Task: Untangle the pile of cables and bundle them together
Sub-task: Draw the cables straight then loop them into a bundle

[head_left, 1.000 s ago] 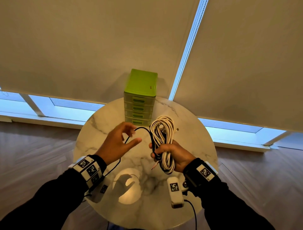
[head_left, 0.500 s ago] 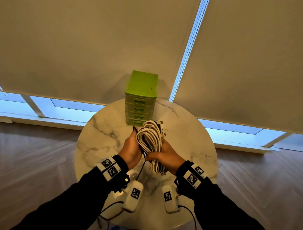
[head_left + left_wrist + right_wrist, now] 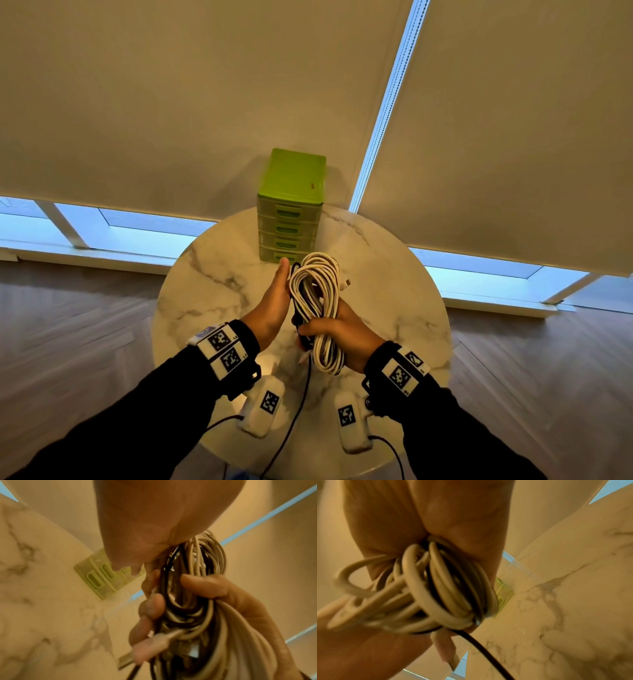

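Note:
A coil of white cables (image 3: pixel 317 298) with a black cable wound into it is held upright above the round marble table (image 3: pixel 212 284). My right hand (image 3: pixel 346 334) grips the coil's lower half, its fingers wrapped round the strands (image 3: pixel 197 601). My left hand (image 3: pixel 274 301) lies flat against the coil's left side with its fingers straight and pointing away from me. The black cable's loose end (image 3: pixel 301 397) hangs from the bundle (image 3: pixel 445 588) and runs off the table's near edge. A white plug (image 3: pixel 347 282) sticks out on the right.
A green plastic drawer unit (image 3: pixel 291 209) stands at the table's far edge, just behind the coil. Beyond it are roller blinds and low windows. Wooden floor surrounds the table.
My left hand came in from the left, where it held the black cable out in a loop, and now lies against the coil. The right hand kept its grip on the coil.

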The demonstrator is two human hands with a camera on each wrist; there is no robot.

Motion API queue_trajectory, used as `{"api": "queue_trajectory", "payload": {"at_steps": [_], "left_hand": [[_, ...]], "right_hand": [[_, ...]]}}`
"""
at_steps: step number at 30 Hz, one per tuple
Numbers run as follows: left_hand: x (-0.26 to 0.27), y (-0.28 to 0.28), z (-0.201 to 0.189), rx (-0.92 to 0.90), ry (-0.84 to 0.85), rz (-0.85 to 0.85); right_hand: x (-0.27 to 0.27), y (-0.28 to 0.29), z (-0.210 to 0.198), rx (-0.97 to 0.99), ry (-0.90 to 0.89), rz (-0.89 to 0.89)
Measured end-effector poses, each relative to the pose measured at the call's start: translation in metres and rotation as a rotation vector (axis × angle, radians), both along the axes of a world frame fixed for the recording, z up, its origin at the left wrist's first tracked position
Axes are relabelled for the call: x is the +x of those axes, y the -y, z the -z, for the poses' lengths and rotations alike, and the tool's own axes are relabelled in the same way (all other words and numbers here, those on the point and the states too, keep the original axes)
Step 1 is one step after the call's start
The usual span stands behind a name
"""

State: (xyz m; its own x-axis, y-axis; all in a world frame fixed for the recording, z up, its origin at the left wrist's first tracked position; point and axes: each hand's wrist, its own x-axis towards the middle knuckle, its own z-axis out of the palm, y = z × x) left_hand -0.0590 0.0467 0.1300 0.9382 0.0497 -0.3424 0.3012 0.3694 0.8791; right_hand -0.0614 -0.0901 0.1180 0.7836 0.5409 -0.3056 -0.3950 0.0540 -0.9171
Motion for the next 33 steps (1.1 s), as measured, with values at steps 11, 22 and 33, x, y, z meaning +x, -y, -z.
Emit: {"api": "queue_trajectory", "payload": {"at_steps": [11,22,33], "left_hand": [[-0.046,-0.013,0.029,0.267,-0.056,0.575],[-0.039,-0.078,0.03,0.813,0.105,0.562],[-0.01,-0.046,0.004,0.237,0.18,0.085]], "right_hand": [[0.033,0.015,-0.025,0.223,-0.01,0.28],[0.046,0.05,-0.046,0.101,-0.041,0.065],[0.018,0.028,-0.029,-0.053,0.001,-0.178]]}}
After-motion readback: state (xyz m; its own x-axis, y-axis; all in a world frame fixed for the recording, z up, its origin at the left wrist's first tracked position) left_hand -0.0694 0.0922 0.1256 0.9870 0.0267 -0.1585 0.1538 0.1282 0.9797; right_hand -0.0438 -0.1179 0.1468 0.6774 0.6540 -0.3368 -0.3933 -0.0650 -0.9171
